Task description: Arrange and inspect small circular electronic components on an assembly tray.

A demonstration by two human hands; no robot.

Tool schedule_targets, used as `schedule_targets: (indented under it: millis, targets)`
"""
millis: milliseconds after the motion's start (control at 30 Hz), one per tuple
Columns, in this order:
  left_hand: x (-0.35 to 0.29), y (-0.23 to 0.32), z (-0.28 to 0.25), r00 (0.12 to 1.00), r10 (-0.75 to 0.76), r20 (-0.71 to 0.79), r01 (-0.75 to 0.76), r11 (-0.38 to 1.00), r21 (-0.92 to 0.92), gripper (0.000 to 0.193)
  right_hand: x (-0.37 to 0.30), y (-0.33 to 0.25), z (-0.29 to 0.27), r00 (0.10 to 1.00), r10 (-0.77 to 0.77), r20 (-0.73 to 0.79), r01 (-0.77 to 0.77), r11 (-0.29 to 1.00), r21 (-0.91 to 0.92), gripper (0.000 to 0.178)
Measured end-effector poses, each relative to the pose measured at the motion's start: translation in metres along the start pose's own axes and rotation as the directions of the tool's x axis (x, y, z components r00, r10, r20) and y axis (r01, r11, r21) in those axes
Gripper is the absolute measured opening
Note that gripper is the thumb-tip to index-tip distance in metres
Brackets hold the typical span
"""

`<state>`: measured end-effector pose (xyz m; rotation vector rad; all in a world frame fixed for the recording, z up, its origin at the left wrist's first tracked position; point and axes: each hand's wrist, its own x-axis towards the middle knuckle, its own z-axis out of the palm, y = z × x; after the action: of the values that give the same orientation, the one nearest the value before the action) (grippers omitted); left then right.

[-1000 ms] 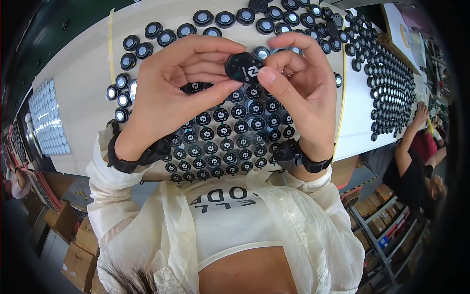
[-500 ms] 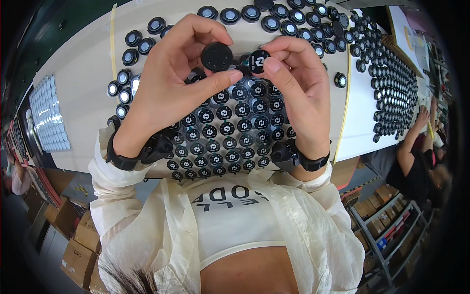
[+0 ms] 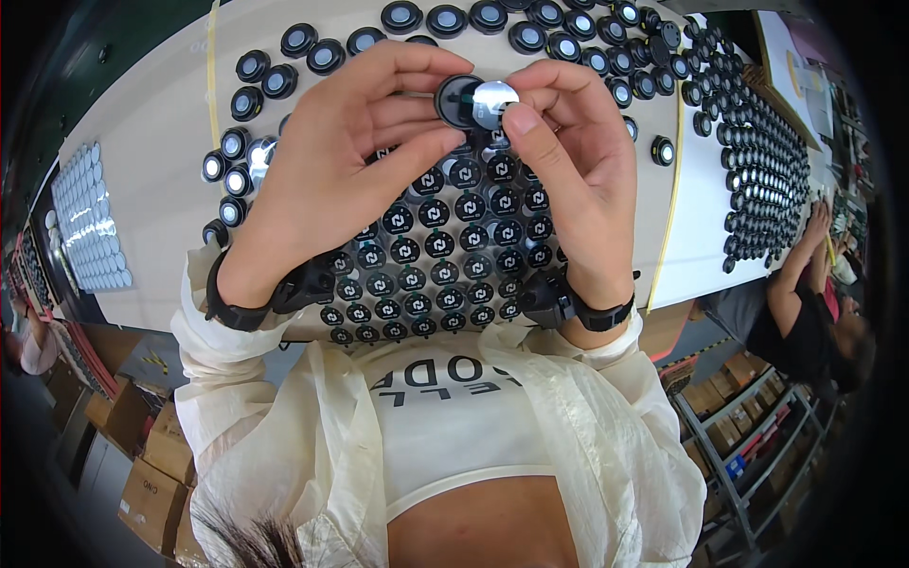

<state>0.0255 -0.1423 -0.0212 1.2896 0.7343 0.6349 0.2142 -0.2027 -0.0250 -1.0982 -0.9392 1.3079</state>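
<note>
Between the thumb and fingers of my left hand (image 3: 346, 166) is a black round plastic part (image 3: 453, 102), tilted on edge. My right hand (image 3: 592, 161) pinches a round black sticker (image 3: 494, 106), which shines with glare. The sticker is right beside the part and overlaps its right edge; I cannot tell if they touch. Beneath both hands lies a clear sheet of round stickers (image 3: 438, 244), black with a white mark, in rows. My left hand hides part of its upper left side.
Several black round parts with silver centres (image 3: 447, 19) stand along the table's far side. More stand in dense rows on a white surface (image 3: 699, 213) at the right. Pale round discs (image 3: 93, 222) lie at the far left. Cartons (image 3: 151, 497) and a metal rack (image 3: 734, 473) flank me; another person's arm (image 3: 800, 251) shows at right.
The black round part has turned from its flat face to a tilt. The sticker has tilted and catches light. Both hands remain close together, slightly shifted.
</note>
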Motion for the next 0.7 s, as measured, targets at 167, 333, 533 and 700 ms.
schedule_targets:
  millis: [167, 333, 533, 700]
  targets:
    - [-0.0034, 0.0109, 0.0063, 0.989, 0.051, -0.136, -0.028, 0.985, 0.173, 0.045, -0.0016, -0.003, 0.0042, 0.997, -0.074, -0.011, 0.073, 0.997, -0.04, 0.022]
    - [-0.0041, 0.011, 0.0083, 0.982, 0.115, -0.153, -0.085, 0.978, 0.191, 0.044, -0.0019, -0.0014, 0.0005, 0.993, -0.119, 0.009, 0.119, 0.987, -0.112, 0.015]
    - [-0.0039, 0.0102, 0.01, 0.978, 0.13, -0.16, -0.102, 0.98, 0.173, 0.043, -0.0012, -0.0012, 0.0044, 0.991, -0.126, -0.035, 0.124, 0.99, -0.061, 0.015]
    - [-0.0042, 0.0092, 0.0102, 0.975, 0.146, -0.167, -0.11, 0.972, 0.205, 0.042, 0.0002, 0.0011, 0.0021, 0.988, -0.152, -0.022, 0.147, 0.976, -0.162, 0.016]
